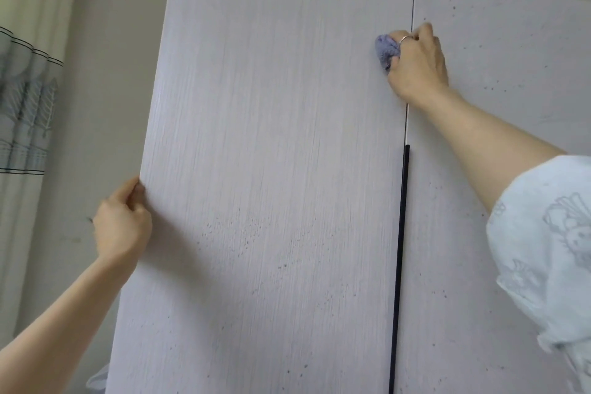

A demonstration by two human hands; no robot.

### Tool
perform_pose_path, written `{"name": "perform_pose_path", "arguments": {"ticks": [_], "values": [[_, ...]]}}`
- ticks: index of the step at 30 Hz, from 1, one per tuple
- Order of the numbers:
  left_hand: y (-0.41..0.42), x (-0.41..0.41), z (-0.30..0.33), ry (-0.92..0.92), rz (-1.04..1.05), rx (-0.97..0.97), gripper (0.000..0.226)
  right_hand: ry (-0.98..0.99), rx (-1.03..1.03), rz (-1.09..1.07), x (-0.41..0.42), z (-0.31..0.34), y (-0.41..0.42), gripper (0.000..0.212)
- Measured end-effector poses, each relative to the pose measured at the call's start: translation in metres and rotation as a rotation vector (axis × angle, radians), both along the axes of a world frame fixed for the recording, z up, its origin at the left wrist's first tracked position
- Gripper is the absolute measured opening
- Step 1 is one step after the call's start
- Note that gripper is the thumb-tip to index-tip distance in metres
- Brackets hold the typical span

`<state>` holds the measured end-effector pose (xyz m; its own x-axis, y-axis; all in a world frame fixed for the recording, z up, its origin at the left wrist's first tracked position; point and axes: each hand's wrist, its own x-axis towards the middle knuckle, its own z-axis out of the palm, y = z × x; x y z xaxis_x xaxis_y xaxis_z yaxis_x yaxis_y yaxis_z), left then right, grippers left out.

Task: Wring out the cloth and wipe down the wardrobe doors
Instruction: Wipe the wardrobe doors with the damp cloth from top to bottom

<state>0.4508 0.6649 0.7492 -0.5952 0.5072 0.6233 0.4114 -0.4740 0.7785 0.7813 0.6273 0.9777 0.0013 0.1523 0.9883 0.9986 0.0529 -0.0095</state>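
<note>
Two risks: your right hand (417, 64) clutches the bunched cloth (387, 50) high at the seam between the doors (271, 169), so speckles lower down may get missed, and your left hand (123, 227), gripping the door's edge, could slip.

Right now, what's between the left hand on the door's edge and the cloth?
In the head view, only bare left door panel lies between the left hand and the cloth held by the right hand; faint dark specks low down, nothing else.
</note>
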Motion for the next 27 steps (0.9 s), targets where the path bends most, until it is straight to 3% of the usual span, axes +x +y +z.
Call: {"name": "perform_pose_path", "arguments": {"ticks": [7,14,18,21,24,27], "values": [[0.001,-0.003,-0.002,0.003,-0.052,0.022,0.033,-0.032,0.067,0.009,-0.001,-0.048,0.011,0.041],[0.001,-0.004,-0.009,-0.088,-0.158,-0.001,0.037,-0.227,0.23,0.09,0.009,-0.178,0.024,0.033],[0.006,-0.006,-0.018,-0.123,-0.197,0.015,0.036,-0.549,0.163,0.234,0.021,-0.258,0.028,0.038],[0.005,-0.004,-0.02,-0.161,-0.224,0.025,0.036,-0.833,0.044,0.235,0.031,-0.262,0.024,0.043],[0.004,-0.003,-0.023,-0.168,-0.237,0.036,0.035,-0.715,0.057,0.219,0.023,-0.231,0.019,0.049],[0.004,-0.005,-0.03,-0.173,-0.263,0.047,0.035,-0.28,0.116,0.241,0.004,-0.203,0.019,0.036]]}}
